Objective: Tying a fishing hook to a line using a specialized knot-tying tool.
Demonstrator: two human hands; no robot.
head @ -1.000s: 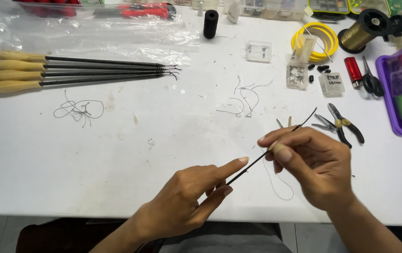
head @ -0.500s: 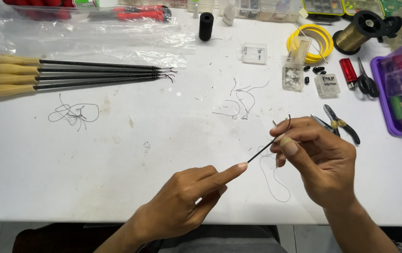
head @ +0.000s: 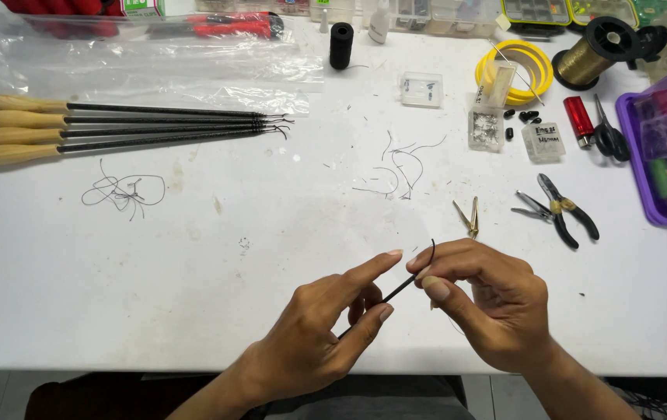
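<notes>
Since the earlier frames the right hand (head: 483,311) has drawn in toward the left hand (head: 326,330), so that far less of the thin black rod (head: 397,292) shows between them, and the brass-coloured tweezers (head: 469,216), covered by the right hand half a second ago, now lie bare on the white table (head: 193,264).

The right thumb and forefinger are pinched together on the upper end of the rod; only a short curved tip sticks up past the knuckles. The rod slants down and to the left, above the table's near edge. Its lower end disappears between the left hand's fingers, so how far it runs cannot be seen. The left hand's forefinger is stretched out along the rod, the middle finger curls under it, and the rod seems clamped between them, though the thumb's part is hidden. The fine thread that looped below the right hand earlier is now almost wholly covered by that hand. Both forearms enter from the bottom edge and are cut off there.

Just beyond the tweezers lie small pliers (head: 559,211) with dark grips. Farther back are loose thread scraps (head: 399,165), a small clear box (head: 422,89), a black thread spool (head: 341,44), a yellow ring (head: 514,72), a red lighter (head: 579,117) and black scissors (head: 607,134). At far left four wooden-handled rods (head: 116,128) lie side by side near a thread tangle (head: 123,190). A purple tray (head: 664,140) is cut off at the right edge.
</notes>
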